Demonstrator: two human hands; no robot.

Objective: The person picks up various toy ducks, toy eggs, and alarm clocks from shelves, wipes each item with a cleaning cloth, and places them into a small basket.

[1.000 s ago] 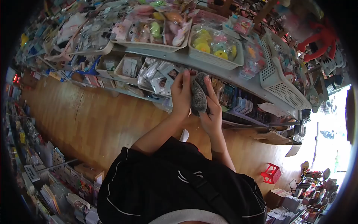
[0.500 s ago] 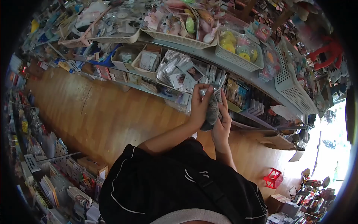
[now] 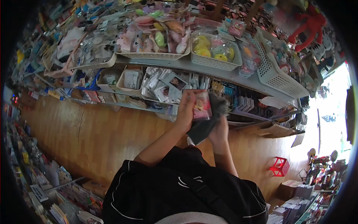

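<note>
My left hand [image 3: 185, 110] is closed on a small pink and red packet [image 3: 202, 106] with a pale figure on it, held upright in front of my body. Beside and partly behind the packet is a dark grey cloth [image 3: 205, 127], its upper end fuzzy and blurred. My right hand [image 3: 220, 130] is at the cloth's right side, fingers mostly hidden behind it and wrapped round it. Just beyond both hands, white sleeves with photo cards [image 3: 175, 83] lie in a shelf basket.
A grey shelf edge [image 3: 156, 64] runs across ahead, bearing a basket of soft toys [image 3: 156, 56], a basket of yellow items [image 3: 216, 65] and a white perforated basket [image 3: 279, 80]. A red stool [image 3: 279, 166] stands on the wooden floor [image 3: 100, 138] at right.
The pink packet now shows in my left hand. The grey cloth has spread out and tilted down to the left. The shelf has shifted left in view.
</note>
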